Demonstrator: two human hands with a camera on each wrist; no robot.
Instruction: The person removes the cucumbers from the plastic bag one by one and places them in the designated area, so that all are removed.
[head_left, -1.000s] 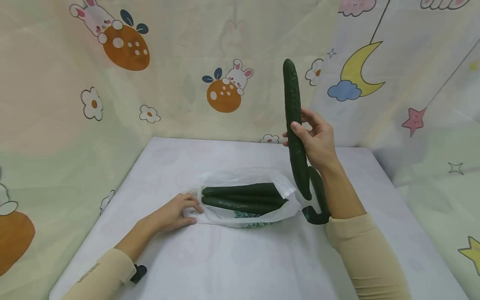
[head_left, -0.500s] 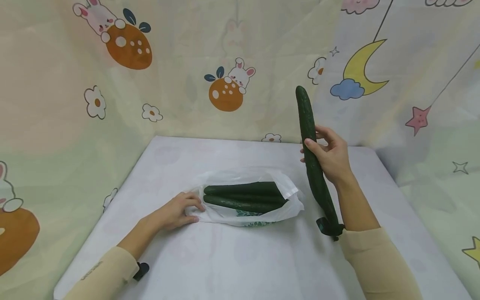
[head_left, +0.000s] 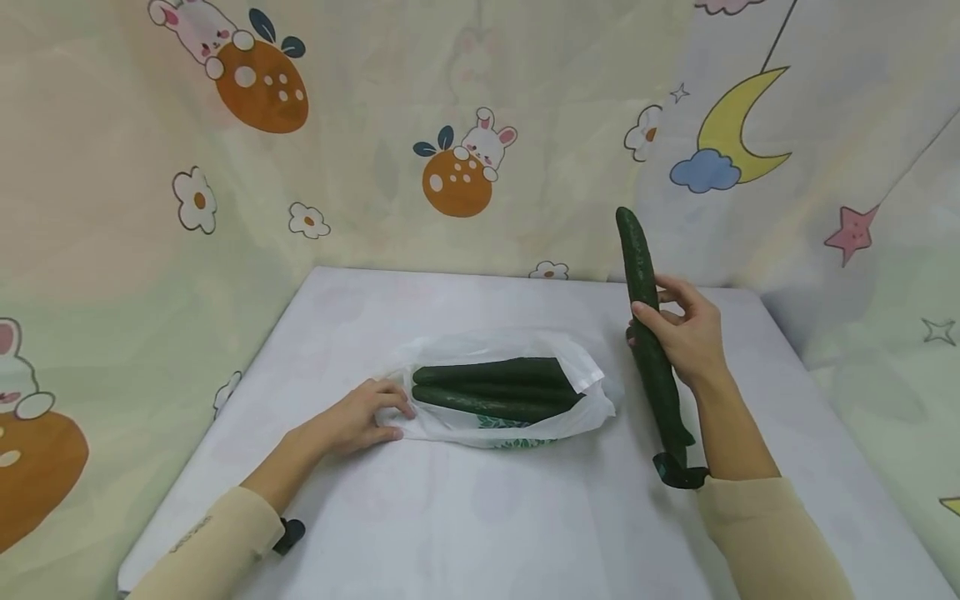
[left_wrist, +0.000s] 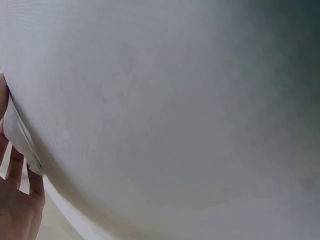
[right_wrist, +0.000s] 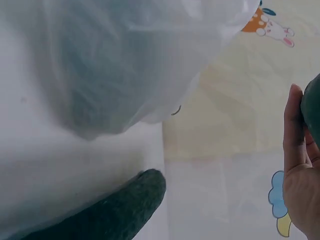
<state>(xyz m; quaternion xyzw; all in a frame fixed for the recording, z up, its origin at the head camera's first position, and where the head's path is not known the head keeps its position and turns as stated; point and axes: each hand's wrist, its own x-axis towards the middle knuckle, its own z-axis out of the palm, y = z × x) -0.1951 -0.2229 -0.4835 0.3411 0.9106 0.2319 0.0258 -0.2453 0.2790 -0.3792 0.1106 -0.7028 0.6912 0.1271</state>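
A long, dark-green, bumpy cucumber (head_left: 651, 358) is gripped by the right hand (head_left: 686, 333) above the white worktop (head_left: 525, 525), tilted, its upper end pointed slightly left. Leftward, smooth green cucumbers (head_left: 491, 390) are contained lengthwise in a thin white plastic bag (head_left: 450, 430), pinched at its left edge by the left hand (head_left: 366, 417).

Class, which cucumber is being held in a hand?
The cucumber gripped by the right hand, its tip raised; the others lie inside the white bag, except one on the table.
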